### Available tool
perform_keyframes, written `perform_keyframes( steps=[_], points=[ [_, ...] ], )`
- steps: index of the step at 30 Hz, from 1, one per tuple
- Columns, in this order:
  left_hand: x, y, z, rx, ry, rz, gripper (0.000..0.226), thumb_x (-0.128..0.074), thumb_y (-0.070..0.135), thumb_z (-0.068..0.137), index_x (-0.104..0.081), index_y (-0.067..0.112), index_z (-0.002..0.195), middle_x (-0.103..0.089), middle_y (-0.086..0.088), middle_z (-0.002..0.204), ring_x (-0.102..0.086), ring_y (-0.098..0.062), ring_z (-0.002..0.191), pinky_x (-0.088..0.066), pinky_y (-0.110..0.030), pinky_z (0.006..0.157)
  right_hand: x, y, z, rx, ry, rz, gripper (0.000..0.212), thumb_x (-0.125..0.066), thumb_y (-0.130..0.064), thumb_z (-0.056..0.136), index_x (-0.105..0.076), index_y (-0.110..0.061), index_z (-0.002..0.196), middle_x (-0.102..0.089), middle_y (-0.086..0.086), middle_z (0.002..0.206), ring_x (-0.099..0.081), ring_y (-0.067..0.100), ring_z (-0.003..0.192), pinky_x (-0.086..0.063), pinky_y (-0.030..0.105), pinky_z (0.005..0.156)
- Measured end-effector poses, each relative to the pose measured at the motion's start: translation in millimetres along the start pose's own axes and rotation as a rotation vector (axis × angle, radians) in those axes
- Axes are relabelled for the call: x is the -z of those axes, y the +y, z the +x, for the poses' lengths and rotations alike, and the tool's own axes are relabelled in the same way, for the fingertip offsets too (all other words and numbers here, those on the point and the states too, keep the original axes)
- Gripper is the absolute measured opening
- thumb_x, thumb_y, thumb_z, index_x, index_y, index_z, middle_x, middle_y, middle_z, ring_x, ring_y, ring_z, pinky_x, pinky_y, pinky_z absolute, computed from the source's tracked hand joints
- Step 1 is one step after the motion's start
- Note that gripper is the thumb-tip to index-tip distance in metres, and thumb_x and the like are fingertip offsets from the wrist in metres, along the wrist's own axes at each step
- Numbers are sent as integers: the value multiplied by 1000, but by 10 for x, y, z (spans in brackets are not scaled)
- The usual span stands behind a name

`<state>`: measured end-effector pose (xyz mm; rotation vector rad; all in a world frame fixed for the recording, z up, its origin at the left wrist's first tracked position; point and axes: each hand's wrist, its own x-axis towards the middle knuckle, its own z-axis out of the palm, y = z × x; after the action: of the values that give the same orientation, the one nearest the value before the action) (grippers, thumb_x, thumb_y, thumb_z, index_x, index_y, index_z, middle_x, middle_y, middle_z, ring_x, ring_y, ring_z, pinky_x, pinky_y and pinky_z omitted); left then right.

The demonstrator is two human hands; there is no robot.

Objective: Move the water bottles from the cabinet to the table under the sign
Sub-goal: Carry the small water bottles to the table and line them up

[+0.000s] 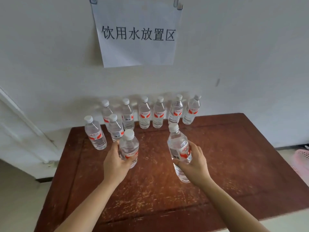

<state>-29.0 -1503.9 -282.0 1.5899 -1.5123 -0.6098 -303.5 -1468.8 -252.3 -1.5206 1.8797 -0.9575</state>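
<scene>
My left hand (115, 162) grips a clear water bottle (129, 146) with a white cap and red label, held upright over the brown wooden table (234, 156). My right hand (194, 162) grips a second bottle (178, 148) of the same kind, tilted slightly left, above the table's middle. Several matching bottles (144, 114) stand in a row along the table's far edge against the wall. Two more bottles (95, 133) stand in front of that row at the left. A white paper sign (138, 34) with black characters hangs on the wall above them.
A white wall runs behind the table. A white door frame or panel (25, 124) slants at the left. A pink mesh basket (301, 158) shows at the right edge, beyond the table. Pale floor surrounds the table.
</scene>
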Motion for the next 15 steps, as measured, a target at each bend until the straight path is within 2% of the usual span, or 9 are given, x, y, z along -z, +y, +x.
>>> perform_keyframes(
  steps=[4, 8, 12, 15],
  points=[
    [-321, -188, 280, 70, -10, -41, 62, -91, 27, 71, -54, 27, 121, -60, 26, 105, -65, -12, 98, -54, -36, 86, -178, 193, 410, -68, -5, 7, 81, -90, -35, 72, -48, -23, 139, -58, -5, 131, -57, 14, 115, -44, 28, 92],
    [-546, -231, 490, 119, 0, -70, 65, -92, 26, 69, -53, 31, 120, -53, 19, 112, -61, -16, 109, -55, -47, 95, -275, 291, 739, -55, -37, -22, 74, -88, -40, 74, -49, -28, 135, -64, -11, 124, -62, 14, 110, -48, 30, 85],
    [-787, -215, 921, 120, -34, -70, 67, -91, 15, 70, -51, 33, 121, -54, 28, 114, -60, -17, 113, -52, -48, 99, -365, 418, 1144, -20, -84, -87, 70, -86, -40, 77, -49, -28, 135, -66, -9, 123, -63, 17, 110, -48, 32, 83],
    [-934, -254, 1184, 181, -60, -72, 68, -89, 10, 72, -53, 30, 125, -57, 26, 114, -59, -14, 115, -52, -41, 100, -428, 482, 1351, -36, -112, -68, 71, -87, -40, 75, -49, -29, 134, -69, -11, 117, -66, 16, 103, -49, 32, 80]
  ],
)
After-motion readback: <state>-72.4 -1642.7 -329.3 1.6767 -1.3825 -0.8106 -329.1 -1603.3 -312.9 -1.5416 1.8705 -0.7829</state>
